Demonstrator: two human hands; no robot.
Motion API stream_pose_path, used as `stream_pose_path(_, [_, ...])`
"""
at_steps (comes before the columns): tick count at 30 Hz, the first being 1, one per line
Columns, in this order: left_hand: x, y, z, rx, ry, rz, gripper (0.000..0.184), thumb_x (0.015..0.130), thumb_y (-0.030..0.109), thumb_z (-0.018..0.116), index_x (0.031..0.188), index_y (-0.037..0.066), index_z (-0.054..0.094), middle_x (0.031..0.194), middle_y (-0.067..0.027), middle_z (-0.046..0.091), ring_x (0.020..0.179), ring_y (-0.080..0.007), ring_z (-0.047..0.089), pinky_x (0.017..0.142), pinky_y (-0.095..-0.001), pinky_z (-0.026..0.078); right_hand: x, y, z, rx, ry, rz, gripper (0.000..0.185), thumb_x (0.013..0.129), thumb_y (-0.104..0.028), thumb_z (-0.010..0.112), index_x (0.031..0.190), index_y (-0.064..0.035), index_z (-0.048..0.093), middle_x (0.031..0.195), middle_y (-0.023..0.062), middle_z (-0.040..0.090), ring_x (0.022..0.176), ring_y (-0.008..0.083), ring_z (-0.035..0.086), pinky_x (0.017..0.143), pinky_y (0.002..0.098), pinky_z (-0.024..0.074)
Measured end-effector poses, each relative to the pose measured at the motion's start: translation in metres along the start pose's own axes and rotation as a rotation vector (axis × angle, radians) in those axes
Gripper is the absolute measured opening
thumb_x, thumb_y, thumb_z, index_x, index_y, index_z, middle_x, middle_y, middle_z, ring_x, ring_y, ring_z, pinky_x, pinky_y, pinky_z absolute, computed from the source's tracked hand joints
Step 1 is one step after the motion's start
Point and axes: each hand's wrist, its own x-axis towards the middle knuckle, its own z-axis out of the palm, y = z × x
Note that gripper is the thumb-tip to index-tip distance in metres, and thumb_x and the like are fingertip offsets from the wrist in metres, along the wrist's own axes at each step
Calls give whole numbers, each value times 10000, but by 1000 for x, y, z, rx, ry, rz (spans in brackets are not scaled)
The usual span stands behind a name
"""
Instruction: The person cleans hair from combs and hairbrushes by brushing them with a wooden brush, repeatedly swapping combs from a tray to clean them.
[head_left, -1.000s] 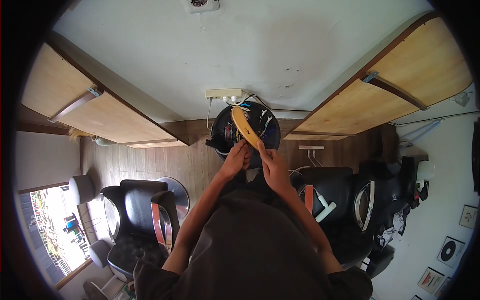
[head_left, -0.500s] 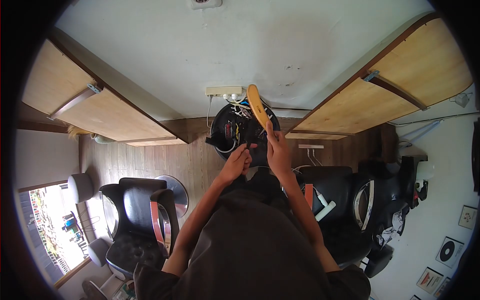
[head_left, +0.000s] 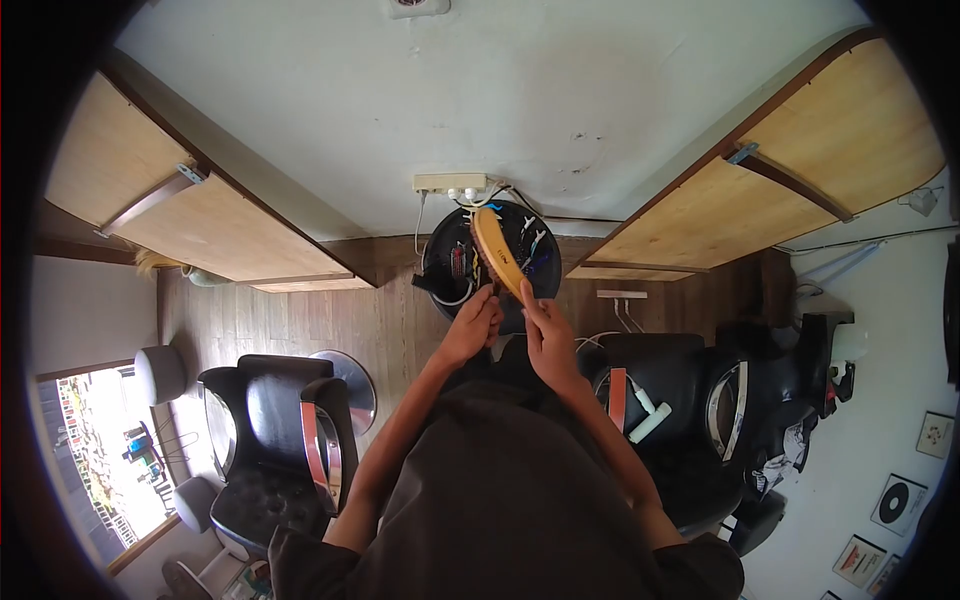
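Note:
My right hand (head_left: 549, 335) is closed around the lower end of a curved wooden brush (head_left: 500, 247), its bristles facing left. My left hand (head_left: 472, 328) is closed just to the left of the brush's lower end. A small dark thing seems to stick up from its fingers, too dark to name. Beneath both hands stands a round black tray (head_left: 549, 268). Clips, cords and other small tools lie on it, partly covered by the brush. At the tray's left edge is a black object (head_left: 432, 281) beside a white loop (head_left: 458, 297).
A power strip (head_left: 449, 184) with plugs is fixed to the wall behind the tray. Wooden panels (head_left: 230, 225) slope in from both sides. Black salon chairs (head_left: 275, 410) stand left and right, with a pale green-white tool (head_left: 650, 421) on the right one.
My right hand has drawn the brush down and left, from above the tray's back edge to right beside my left hand. My left hand has hardly moved.

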Motion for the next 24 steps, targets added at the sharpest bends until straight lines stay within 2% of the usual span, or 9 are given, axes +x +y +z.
stream_pose_path(6, [-11,0,4,63,-45,-1,311,1149,195,371,1392,74,522,780,53,399,604,-41,349,507,-231,332,31,24,9,-133,98,-21,673,988,25,607,1604,-201,459,1058,178,626,864,355,692,747,402,554])
stream_pose_path(10, [-15,1,3,3,-53,-28,316,1150,196,370,1405,81,517,785,56,393,607,-41,340,508,-230,324,45,31,13,-132,113,18,666,987,18,611,1598,-206,469,1059,178,625,866,358,693,740,400,556])
stream_pose_path(12, [-13,2,1,-44,-53,-46,316,1149,195,373,1409,87,515,788,55,392,608,-41,337,508,-230,322,45,25,11,-41,118,-42,662,977,30,616,1586,-198,488,1049,172,621,850,357,687,739,397,556])
stream_pose_path(14, [-11,2,-1,-30,10,-8,255,1153,196,381,1350,116,521,779,57,362,587,-41,297,499,-231,279,34,13,6,-14,67,-71,660,975,36,617,1581,-196,496,1042,172,617,845,353,685,741,395,556])
stream_pose_path(18, [-5,1,-6,-82,43,-9,147,1149,183,381,1225,132,495,779,55,364,580,-41,301,496,-233,281,6,-2,-1,-40,-94,-56,657,971,52,615,1573,-190,508,1032,163,610,845,338,676,750,389,553])
stream_pose_path(20, [-7,-1,-6,-39,8,-41,281,1146,188,379,1370,102,523,791,47,399,590,-42,341,491,-228,314,6,0,0,-65,-52,-69,662,970,52,615,1575,-193,506,1036,160,611,854,332,676,752,386,552])
stream_pose_path(24, [-15,-3,2,34,-48,-22,291,1144,177,371,1380,87,516,781,41,397,579,-46,342,478,-235,325,21,14,-2,-83,32,-24,689,962,57,613,1587,-207,490,1045,149,614,868,321,676,755,384,552])
